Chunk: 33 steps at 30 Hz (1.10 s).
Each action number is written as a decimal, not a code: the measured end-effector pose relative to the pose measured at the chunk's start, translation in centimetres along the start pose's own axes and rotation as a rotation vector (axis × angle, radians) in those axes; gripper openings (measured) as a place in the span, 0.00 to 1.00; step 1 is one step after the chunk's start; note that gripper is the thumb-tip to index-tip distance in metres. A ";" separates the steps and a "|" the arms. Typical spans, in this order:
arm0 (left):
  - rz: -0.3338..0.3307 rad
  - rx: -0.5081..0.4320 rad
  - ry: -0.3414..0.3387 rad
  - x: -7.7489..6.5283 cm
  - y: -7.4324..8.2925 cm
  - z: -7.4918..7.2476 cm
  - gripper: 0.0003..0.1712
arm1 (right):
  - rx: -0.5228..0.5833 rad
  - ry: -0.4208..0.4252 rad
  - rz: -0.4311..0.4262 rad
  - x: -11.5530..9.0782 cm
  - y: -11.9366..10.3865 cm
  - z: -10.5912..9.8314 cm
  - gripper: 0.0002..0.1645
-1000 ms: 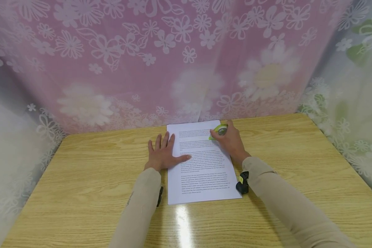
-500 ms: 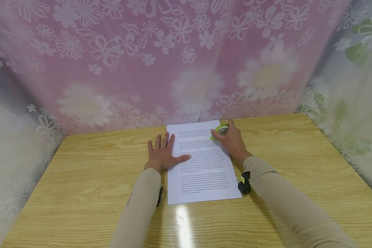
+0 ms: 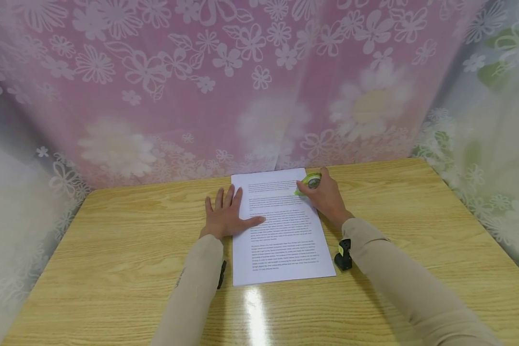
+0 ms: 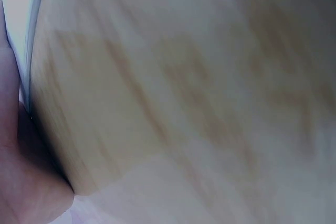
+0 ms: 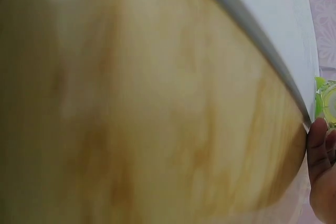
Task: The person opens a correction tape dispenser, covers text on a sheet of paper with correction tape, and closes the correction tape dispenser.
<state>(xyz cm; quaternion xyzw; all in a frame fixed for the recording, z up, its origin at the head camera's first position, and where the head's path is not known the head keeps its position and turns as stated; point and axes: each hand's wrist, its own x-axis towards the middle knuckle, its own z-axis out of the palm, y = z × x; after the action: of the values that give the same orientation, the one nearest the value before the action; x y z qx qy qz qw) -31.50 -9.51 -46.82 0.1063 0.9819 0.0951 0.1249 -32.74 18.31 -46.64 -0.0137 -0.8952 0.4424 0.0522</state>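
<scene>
A stack of printed paper (image 3: 283, 278) lies on the table, its text running in several paragraphs. My left hand (image 3: 225, 216) rests spread over the sheet's left edge, with the thumb across the text and the other fingers pointing away from me. At the upper right of the page, my right hand (image 3: 328, 201) grips a green correction tape (image 3: 314, 182) between thumb and fingers. Its tip is down at the text near the right margin; whether it touches the paper cannot be made out. The right wrist view catches the correction tape (image 5: 330, 99) only at its right edge.
The wooden table (image 3: 134, 269) extends around the paper on both sides and in front. A pink flowered curtain (image 3: 199, 105) hangs right behind the table's back edge, with paler flowered curtains at left and right. A black wrist camera (image 3: 343, 254) sits beside the right sleeve.
The right hand has slid slightly to the right with the correction tape, toward the page's right edge. The left hand has stayed in place on the paper.
</scene>
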 end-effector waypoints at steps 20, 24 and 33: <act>0.001 0.005 -0.006 -0.2 0.1 -0.4 0.67 | 0.014 -0.001 -0.020 0.3 0.4 -0.7 0.41; -0.005 0.014 -0.012 -0.3 0.2 -0.5 0.67 | 0.024 0.003 -0.025 0.3 0.6 -0.7 0.41; -0.006 -0.001 -0.005 0.2 -0.1 0.1 0.68 | 0.094 0.029 -0.022 0.2 0.8 -0.7 0.40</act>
<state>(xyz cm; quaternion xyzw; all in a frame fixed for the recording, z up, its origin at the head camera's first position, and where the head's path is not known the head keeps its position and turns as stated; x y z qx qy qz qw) -31.67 -9.56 -47.01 0.1035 0.9818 0.0950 0.1274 -32.86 19.38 -46.84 -0.0077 -0.8726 0.4833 0.0705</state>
